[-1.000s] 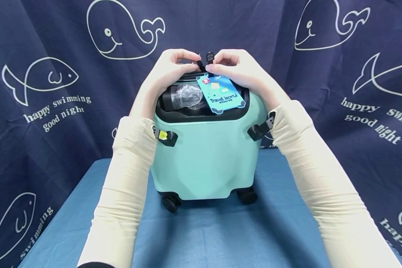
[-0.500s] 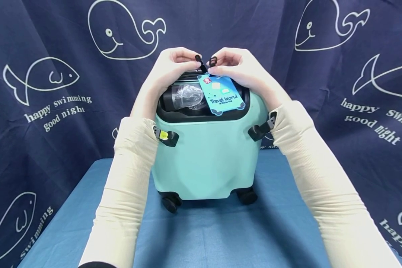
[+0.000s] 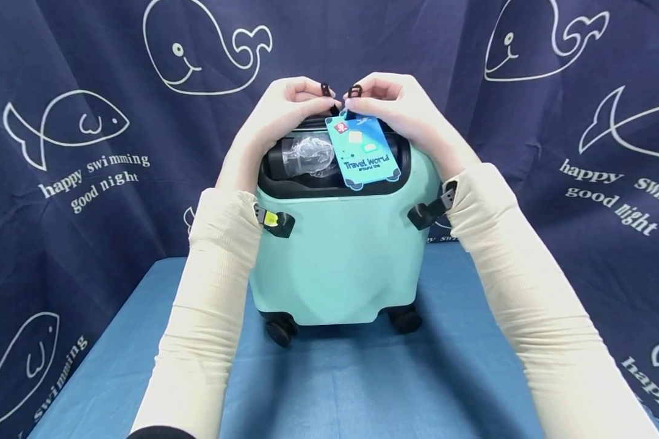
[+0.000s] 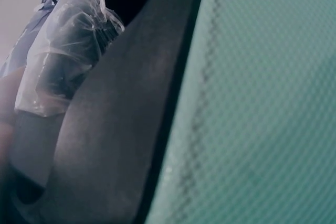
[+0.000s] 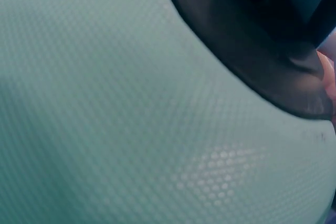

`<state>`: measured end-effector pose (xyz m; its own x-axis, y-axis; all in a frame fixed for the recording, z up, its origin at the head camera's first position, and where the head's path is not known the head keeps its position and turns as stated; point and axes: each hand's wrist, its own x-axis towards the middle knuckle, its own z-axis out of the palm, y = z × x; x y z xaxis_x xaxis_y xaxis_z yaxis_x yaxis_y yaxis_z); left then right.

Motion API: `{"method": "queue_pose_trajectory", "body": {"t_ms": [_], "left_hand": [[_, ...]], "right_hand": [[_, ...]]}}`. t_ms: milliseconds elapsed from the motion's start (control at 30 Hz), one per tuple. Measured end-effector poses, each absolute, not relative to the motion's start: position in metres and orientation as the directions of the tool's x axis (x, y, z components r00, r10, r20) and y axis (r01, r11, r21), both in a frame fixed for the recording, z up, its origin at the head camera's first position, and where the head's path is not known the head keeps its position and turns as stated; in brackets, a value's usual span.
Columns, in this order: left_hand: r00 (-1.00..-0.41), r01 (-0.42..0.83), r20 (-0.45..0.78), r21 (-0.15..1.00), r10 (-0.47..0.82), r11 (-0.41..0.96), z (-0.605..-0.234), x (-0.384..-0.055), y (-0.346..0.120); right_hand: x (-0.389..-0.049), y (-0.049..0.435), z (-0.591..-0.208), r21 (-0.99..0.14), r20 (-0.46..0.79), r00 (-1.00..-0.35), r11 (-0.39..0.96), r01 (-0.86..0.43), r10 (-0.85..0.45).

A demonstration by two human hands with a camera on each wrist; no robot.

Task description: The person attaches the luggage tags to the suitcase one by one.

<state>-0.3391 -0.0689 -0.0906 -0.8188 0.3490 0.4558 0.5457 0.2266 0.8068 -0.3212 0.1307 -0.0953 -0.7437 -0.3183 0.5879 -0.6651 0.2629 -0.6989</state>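
Observation:
A mint-green suitcase [image 3: 337, 256] stands upright on its black wheels. Near its top, a blue "Travel World" luggage tag [image 3: 365, 152] hangs from a black strap over the dark handle recess. My left hand [image 3: 282, 116] pinches one strap end [image 3: 326, 89] between thumb and fingers. In my right hand [image 3: 403, 110] the buckle end [image 3: 354, 91] of the strap is pinched, close to the left fingertips. Both ends point up. Clear plastic film [image 4: 71, 51] wraps the carry handle in the left wrist view. The right wrist view mostly shows the textured shell [image 5: 131, 103] and the recess's black rim [image 5: 226, 51].
The suitcase rests on a blue-covered table [image 3: 329, 390]. Behind it hangs a navy curtain [image 3: 395, 36] with white whale and fish drawings. Small black devices sit at both wrists, the left device [image 3: 279, 224] and the right device [image 3: 425, 214], close before the shell.
Both hands have risen slightly. The strap ends have shifted in the fingers and now stand more upright, and the tag hangs straighter. The suitcase stays where it was.

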Motion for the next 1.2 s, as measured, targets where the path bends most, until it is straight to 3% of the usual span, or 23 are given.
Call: {"method": "queue_pose_trajectory", "body": {"t_ms": [233,567,933,1200], "left_hand": [[-0.788,0.596,0.503,0.768,0.355,0.234,-0.089,-0.341,-0.065],[-0.809,0.569,0.521,0.81,0.272,0.141,-0.092,-0.34,-0.066],[-0.857,0.514,0.491,0.83,0.155,0.216,-0.09,-0.335,-0.063],[-0.85,0.527,0.513,0.828,0.119,0.192,-0.09,-0.335,-0.061]], "right_hand": [[-0.321,0.134,-0.094,-0.701,0.628,-0.74,0.239,-0.672,-0.238],[-0.323,0.129,-0.091,-0.689,0.642,-0.737,0.26,-0.676,-0.212],[-0.304,0.114,-0.08,-0.625,0.668,-0.7,0.321,-0.711,-0.252],[-0.32,0.115,-0.082,-0.644,0.686,-0.692,0.256,-0.721,-0.225]]}}
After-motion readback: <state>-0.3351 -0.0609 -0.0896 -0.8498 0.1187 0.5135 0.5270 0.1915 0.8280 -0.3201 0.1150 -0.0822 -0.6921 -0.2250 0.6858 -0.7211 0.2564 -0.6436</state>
